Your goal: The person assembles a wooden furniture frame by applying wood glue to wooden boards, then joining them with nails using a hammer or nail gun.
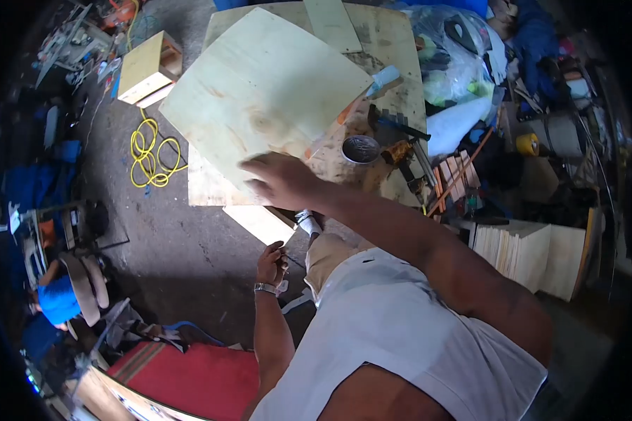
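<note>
A large pale plywood panel [267,84] lies turned at an angle on the worktable [407,63]. Over the panel's near corner is my right hand [277,179], slightly blurred, its fingers spread apart and nothing visible in them. My left hand [272,265] is lower, off the table, beside a smaller wooden board [260,223]; its fingers are curled together, and what they hold, if anything, is too small to name. Right of the panel are a round tin [360,149], a bottle with a pale blue-white body [383,79] and a hammer-like tool [400,126].
On the floor at the left are a coiled yellow hose [145,154] and a wooden box [147,67]. Plastic bags [449,63] lie right of the table, with stacked boards [519,252] nearer. A red padded surface [189,379] is at lower left, near a person in blue [57,302].
</note>
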The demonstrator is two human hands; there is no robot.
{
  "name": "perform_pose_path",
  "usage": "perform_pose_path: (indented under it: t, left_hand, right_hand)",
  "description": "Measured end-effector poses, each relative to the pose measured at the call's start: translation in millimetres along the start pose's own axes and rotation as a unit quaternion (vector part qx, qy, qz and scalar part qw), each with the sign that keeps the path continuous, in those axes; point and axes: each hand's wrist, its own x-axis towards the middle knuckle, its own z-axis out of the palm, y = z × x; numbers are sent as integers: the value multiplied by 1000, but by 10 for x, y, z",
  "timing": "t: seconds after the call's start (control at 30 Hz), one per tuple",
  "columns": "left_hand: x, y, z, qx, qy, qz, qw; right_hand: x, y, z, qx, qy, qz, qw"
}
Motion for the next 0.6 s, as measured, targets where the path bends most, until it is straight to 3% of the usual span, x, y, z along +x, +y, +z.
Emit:
perform_pose_path:
  t: [0.07, 0.1, 0.13, 0.17, 0.23, 0.27, 0.3, 0.33, 0.37, 0.4, 0.43, 0.47, 0.5, 0.57, 0.6]
  left_hand:
    - [-122, -177, 408, 38, -57, 30, 997]
    - [-171, -269, 594, 21, -79, 37, 996]
    - [-199, -399, 755, 4, -83, 37, 996]
    - [-238, -550, 878, -9, -88, 33, 995]
    - [-301, -841, 1227, -91, -128, 22, 987]
    - [-386, -1027, 1384, -89, -142, 6, 986]
    - [-490, -1219, 1529, -94, -151, -4, 984]
    - [-510, -1333, 1689, -102, -163, 3, 981]
    - [-553, -1414, 1828, -115, -206, -12, 972]
    - [-611, -1487, 1969, -126, -250, -24, 960]
    - [-710, -1515, 2179, -98, -232, -6, 968]
    - [-720, -1605, 2245, -107, -221, 12, 969]
    - [-733, -1693, 2281, -114, -212, 27, 970]
    - [-748, -1746, 2285, -57, -199, 65, 976]
    - [-799, -1722, 2251, -57, -161, 30, 985]
  right_hand:
    - [-837, 266, -338, 28, 7, 64, 998]
    - [-1296, 436, -518, 5, 13, 83, 996]
    - [-1842, 720, -649, -33, -16, 177, 984]
    - [-2507, 1276, -621, -100, -25, 205, 973]
    - [-3270, 1948, -968, -199, -68, 326, 922]
    - [-3416, 2061, -1229, -268, -26, 392, 880]
    - [-3711, 2568, -1375, -305, -45, 384, 870]
    - [-3355, 2446, -1837, -273, -74, 433, 856]
    - [-3390, 2696, -1972, -339, 11, 364, 867]
    - [-3302, 2965, -2158, -350, -55, 377, 856]
    - [-3142, 3215, -2311, -363, -118, 422, 822]
    - [-3057, 3322, -2350, -384, -115, 423, 812]
    - [-3080, 3545, -2384, -408, -119, 348, 836]
    - [-3064, 3996, -2298, -357, -185, 382, 832]
    - [-2887, 3900, -2231, -343, -197, 424, 815]
